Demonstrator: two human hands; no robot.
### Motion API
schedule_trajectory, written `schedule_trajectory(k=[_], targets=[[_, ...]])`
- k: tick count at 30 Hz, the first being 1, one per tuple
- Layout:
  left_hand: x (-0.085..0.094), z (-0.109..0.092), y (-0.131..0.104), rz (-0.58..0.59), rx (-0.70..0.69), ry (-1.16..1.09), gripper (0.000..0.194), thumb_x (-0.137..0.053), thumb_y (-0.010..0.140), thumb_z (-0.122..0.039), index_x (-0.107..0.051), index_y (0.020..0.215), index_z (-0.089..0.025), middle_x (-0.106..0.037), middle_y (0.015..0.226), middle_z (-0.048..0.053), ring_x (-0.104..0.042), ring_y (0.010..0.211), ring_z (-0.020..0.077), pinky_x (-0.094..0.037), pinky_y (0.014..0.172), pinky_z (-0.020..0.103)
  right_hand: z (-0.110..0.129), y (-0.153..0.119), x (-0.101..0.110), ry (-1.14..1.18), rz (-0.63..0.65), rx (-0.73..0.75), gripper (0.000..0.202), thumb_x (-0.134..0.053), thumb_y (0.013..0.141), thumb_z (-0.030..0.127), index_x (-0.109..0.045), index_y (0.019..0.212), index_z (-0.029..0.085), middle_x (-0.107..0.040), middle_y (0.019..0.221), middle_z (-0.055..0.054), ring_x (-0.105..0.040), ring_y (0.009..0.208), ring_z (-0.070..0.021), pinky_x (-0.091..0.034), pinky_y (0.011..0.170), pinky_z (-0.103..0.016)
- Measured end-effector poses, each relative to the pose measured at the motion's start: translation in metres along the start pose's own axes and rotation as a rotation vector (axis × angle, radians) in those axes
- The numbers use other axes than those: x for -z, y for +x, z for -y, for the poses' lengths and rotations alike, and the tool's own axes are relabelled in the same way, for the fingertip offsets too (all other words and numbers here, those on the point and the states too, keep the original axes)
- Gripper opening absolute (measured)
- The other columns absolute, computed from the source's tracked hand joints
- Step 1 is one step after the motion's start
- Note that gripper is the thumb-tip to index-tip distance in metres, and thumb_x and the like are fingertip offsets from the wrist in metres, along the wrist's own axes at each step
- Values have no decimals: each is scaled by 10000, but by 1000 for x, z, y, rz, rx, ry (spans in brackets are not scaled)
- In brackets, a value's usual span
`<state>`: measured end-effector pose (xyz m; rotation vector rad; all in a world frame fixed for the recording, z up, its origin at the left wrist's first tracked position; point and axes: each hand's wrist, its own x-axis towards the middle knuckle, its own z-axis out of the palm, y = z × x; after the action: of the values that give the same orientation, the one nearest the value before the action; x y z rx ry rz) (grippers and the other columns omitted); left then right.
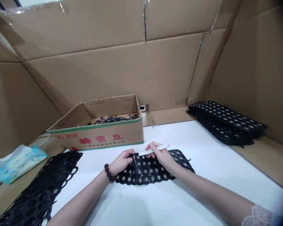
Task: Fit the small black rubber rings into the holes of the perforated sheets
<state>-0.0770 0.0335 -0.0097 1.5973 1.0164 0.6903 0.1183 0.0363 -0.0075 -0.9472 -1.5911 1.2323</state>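
A black rubber sheet point(151, 171) dotted with rows of round pale spots lies on the white tabletop between my hands. My left hand point(121, 162), with a dark beaded band at the wrist, pinches the sheet's upper left edge. In my right hand point(159, 153) is a slim white pen-like tool point(153, 150), held like a pen. Its tip points left, close to my left fingertips at the sheet's top edge. My right forearm crosses over the right part of the sheet and hides some of it.
A cardboard box point(103, 138) holding loose black rings point(115, 119) stands behind my hands. Black sheets with open holes point(37, 188) lie at left, beside a tissue pack point(21, 161). A stack of dotted black sheets point(224, 121) sits at back right. Cardboard walls point(113, 72) surround the table.
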Motion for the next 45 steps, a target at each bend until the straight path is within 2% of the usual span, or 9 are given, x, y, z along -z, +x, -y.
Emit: schedule_trajectory(k=[5, 8, 11, 17, 22, 28, 32, 38, 45], targets=[[2, -1, -1, 46, -1, -12, 70, -393, 649, -96, -412, 681, -155, -409, 657, -34, -369, 634, 101, -297, 607, 213, -4, -4, 1, -69, 62, 40, 250, -390, 827, 385, -529, 895, 189, -602, 741, -3, -542, 767, -153, -380, 730, -269], [2, -3, -2, 45, -1, -26, 77, -383, 647, -90, -411, 676, -156, -399, 644, -36, -365, 626, 101, -300, 607, 215, -3, -6, 2, -160, 73, 49, 270, -383, 828, 385, -554, 803, 178, -588, 790, -12, -526, 790, -155, -376, 730, -259], [2, -7, -4, 8, -31, 16, 85, -359, 687, -108, -431, 679, -153, -411, 653, -29, -381, 650, 109, -311, 638, 222, -2, -7, 5, -230, 153, 57, 374, -332, 849, 389, -576, 675, 165, -581, 754, -17, -522, 770, -152, -361, 749, -254], [-2, -11, -6, 0, -103, 306, 125, -466, 748, -271, -490, 784, -154, -502, 750, -5, -445, 722, 138, -342, 674, 232, -1, -8, 14, -242, 200, 40, 430, -285, 856, 300, -596, 593, 162, -605, 789, -17, -525, 808, -154, -329, 827, -259], [-2, -7, -5, 21, -88, 319, 165, -453, 769, -279, -546, 792, -144, -543, 803, 18, -474, 765, 155, -353, 720, 249, -3, -5, 18, -221, 186, 3, 381, -313, 802, 227, -578, 534, 174, -619, 719, -6, -540, 795, -165, -348, 813, -277], [-2, -7, -4, 18, -74, 250, 157, -450, 774, -276, -541, 777, -148, -527, 791, 9, -469, 775, 153, -347, 739, 249, -8, -2, 18, -213, 165, -42, 373, -324, 770, 246, -543, 474, 185, -570, 545, 3, -546, 719, -172, -367, 787, -292], [-2, -9, -4, 29, -74, 256, 146, -428, 779, -264, -509, 728, -154, -506, 742, -9, -459, 743, 143, -340, 714, 240, -8, -2, 20, -207, 169, -39, 371, -319, 759, 228, -521, 451, 188, -575, 567, -1, -544, 748, -177, -362, 792, -296], [-3, -9, -5, -7, -89, 347, 145, -394, 777, -227, -449, 660, -162, -469, 670, -22, -434, 689, 132, -325, 669, 234, -8, -3, 18, -224, 165, -55, 324, -321, 761, 189, -573, 558, 175, -536, 512, 14, -537, 667, -159, -378, 742, -281], [-8, -6, -4, -62, -125, 504, 217, -375, 803, -291, -441, 640, -166, -465, 627, -18, -436, 637, 130, -326, 640, 242, -7, -9, 8, -332, 167, 78, 358, -321, 809, 197, -487, 494, 164, -570, 834, -28, -523, 744, -136, -381, 734, -265]])
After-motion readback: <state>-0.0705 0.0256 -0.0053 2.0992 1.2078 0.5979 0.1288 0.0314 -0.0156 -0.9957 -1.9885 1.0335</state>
